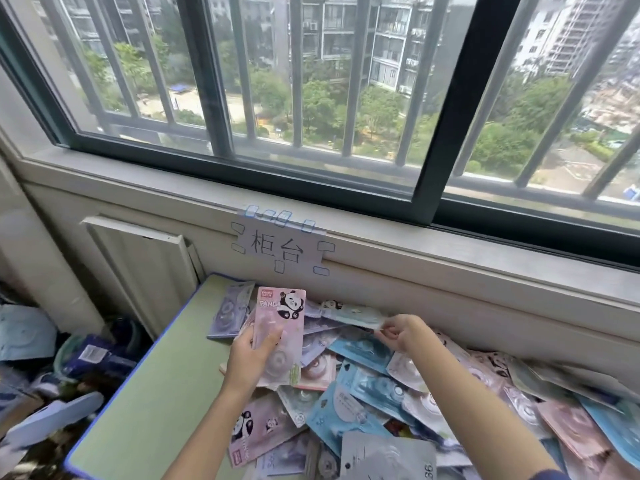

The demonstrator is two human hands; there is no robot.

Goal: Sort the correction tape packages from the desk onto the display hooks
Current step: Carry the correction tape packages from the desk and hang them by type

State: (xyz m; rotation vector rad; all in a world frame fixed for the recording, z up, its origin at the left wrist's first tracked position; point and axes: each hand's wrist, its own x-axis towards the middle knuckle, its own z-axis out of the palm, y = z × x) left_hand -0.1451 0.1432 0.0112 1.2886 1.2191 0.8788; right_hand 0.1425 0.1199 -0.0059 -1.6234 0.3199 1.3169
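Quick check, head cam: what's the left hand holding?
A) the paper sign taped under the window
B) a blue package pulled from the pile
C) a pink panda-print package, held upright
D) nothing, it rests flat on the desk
C. The left hand grips a pink panda package upright above the pile on the desk, while the right hand pinches a pale blue package in the pile.

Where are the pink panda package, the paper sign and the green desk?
pink panda package [281, 313]: head view, panda picture near top.
paper sign [278, 251]: head view, its written middle.
green desk [166, 393]: head view, bare left part.
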